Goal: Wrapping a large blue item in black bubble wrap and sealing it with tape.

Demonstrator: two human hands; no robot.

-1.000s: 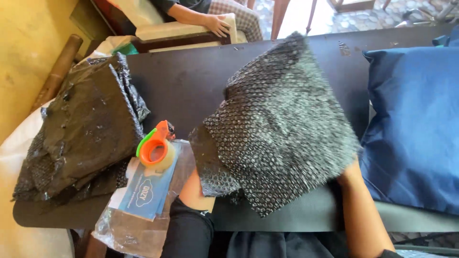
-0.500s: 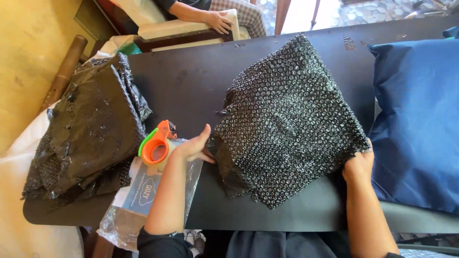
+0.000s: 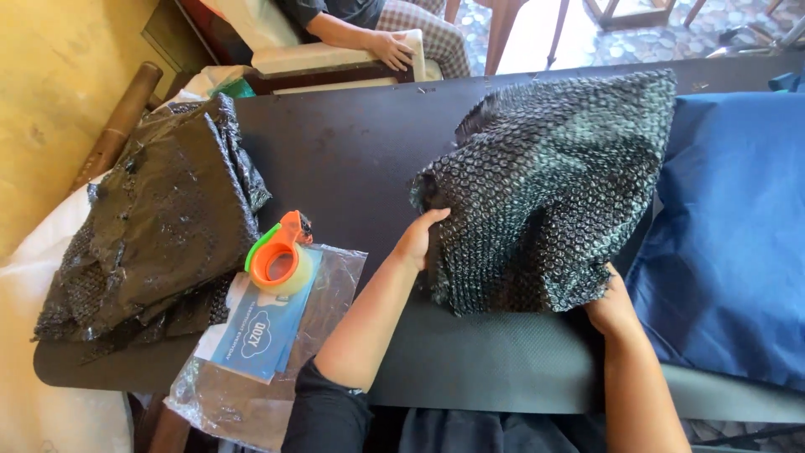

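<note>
A black bubble-wrap bundle (image 3: 549,189) lies across the middle of the dark table (image 3: 352,159). My left hand (image 3: 419,239) grips its left edge, fingers curled round the fold. My right hand (image 3: 612,309) holds the bundle's lower right corner near the table's front edge. An orange and green tape dispenser (image 3: 279,256) rests on a clear plastic bag with a blue and white pack (image 3: 267,327), to the left of my left forearm.
A heap of black bubble wrap and plastic (image 3: 155,226) fills the table's left end. A blue cushion (image 3: 729,243) lies at the right. Another person's hand (image 3: 394,50) rests on a chair beyond the far edge.
The bundle has shifted to the right and now lies lower on the table. My left hand moved from beside the tape dispenser to the bundle's left edge and took hold of it.
</note>
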